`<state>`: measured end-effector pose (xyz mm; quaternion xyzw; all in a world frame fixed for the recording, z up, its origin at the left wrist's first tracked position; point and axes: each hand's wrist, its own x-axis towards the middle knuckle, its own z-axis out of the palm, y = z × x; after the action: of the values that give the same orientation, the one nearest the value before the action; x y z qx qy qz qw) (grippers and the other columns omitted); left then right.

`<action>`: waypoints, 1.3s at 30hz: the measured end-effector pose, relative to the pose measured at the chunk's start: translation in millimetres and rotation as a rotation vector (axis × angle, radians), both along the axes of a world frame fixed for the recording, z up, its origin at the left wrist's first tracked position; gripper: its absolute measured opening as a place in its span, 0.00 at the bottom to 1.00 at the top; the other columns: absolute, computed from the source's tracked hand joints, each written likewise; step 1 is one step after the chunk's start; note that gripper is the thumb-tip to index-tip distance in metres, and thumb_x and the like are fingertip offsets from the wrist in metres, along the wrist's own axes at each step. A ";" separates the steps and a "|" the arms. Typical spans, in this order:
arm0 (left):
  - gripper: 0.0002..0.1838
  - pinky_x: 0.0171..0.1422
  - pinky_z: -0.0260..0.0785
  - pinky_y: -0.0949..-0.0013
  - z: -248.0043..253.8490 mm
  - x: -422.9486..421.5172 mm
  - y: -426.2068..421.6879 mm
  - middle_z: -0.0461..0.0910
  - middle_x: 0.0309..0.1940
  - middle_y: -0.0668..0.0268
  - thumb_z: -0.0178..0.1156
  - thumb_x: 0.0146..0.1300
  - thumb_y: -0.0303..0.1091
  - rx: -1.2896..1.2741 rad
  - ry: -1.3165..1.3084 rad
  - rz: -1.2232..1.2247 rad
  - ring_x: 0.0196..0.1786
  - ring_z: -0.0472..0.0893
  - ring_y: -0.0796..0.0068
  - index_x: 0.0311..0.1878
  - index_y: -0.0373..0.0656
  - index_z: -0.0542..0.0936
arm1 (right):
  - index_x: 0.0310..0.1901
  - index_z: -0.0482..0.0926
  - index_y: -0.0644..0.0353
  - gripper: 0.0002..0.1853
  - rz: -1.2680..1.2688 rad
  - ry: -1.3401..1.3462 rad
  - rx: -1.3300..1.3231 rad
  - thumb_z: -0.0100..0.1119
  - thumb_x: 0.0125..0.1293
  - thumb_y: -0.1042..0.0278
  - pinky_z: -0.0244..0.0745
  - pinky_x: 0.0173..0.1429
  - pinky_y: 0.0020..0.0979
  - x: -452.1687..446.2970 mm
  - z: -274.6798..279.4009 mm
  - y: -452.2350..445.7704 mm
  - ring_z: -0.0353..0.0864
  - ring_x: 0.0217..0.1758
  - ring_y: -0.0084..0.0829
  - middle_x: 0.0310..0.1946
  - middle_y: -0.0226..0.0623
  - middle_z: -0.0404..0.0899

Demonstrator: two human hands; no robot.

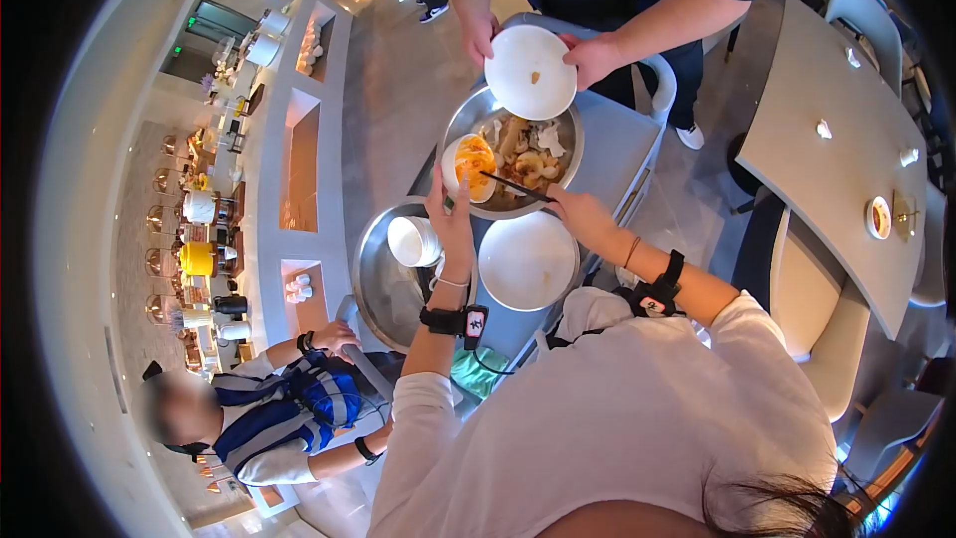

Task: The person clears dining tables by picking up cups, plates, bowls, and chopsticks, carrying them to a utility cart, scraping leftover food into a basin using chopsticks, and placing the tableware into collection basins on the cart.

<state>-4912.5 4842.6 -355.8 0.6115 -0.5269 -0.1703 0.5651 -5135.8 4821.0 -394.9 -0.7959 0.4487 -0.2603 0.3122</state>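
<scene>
My left hand (451, 224) grips a white bowl (448, 165), tilted over a steel basin (578, 154), with orange food scraps inside it. In my right hand (585, 218) is a thin dark utensil (522, 187), perhaps chopsticks, whose tip reaches into the bowl. Mixed food scraps and crumpled white tissue (548, 139) fill the basin. Just above it, another person's hands (595, 58) hold a white plate (528, 55) with a small brown scrap on it. Below my right hand, a large white plate (526, 264) rests on the cart.
A second steel basin (370, 284) holds white bowls (410, 240) at the left. The grey cart (609, 144) carries these things. At lower left another person (299, 408) grips the cart handle (366, 369). A dining table (807, 130) and chairs stand right; a buffet counter (249, 239) runs left.
</scene>
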 end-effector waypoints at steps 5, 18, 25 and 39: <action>0.29 0.60 0.55 0.67 -13.7 4.7 1.5 0.71 0.47 0.60 0.60 0.63 0.37 0.054 -0.044 0.029 0.50 0.64 0.67 0.66 0.41 0.66 | 0.45 0.67 0.54 0.09 -0.034 -0.028 -0.004 0.47 0.67 0.62 0.71 0.31 0.49 -0.6 -5.9 17.4 0.77 0.29 0.53 0.23 0.49 0.76; 0.28 0.59 0.64 0.72 -10.0 0.1 -6.7 0.76 0.48 0.60 0.58 0.65 0.34 0.051 0.199 -0.066 0.47 0.74 0.76 0.65 0.31 0.64 | 0.46 0.67 0.54 0.09 -0.097 -0.007 0.136 0.46 0.68 0.63 0.71 0.35 0.49 3.5 -6.3 18.1 0.78 0.31 0.51 0.26 0.47 0.78; 0.31 0.58 0.64 0.74 -6.6 -4.5 -8.0 0.75 0.50 0.62 0.57 0.65 0.34 0.119 0.367 -0.129 0.50 0.73 0.78 0.68 0.34 0.59 | 0.44 0.67 0.58 0.08 -0.064 -0.029 -0.085 0.47 0.65 0.68 0.72 0.34 0.46 12.8 -23.1 12.8 0.78 0.32 0.49 0.27 0.44 0.77; 0.31 0.67 0.61 0.64 10.1 9.6 -10.3 0.67 0.62 0.65 0.52 0.69 0.40 0.284 0.676 -0.263 0.64 0.67 0.70 0.71 0.47 0.54 | 0.44 0.66 0.56 0.09 -0.008 -0.057 -0.061 0.46 0.68 0.62 0.72 0.31 0.46 11.1 13.8 13.0 0.77 0.31 0.49 0.26 0.44 0.77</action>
<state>-4903.0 4832.3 -345.7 0.5206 -0.3561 -0.5042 0.5899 -5124.6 4834.0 -381.2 -0.7956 0.4346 -0.2977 0.2993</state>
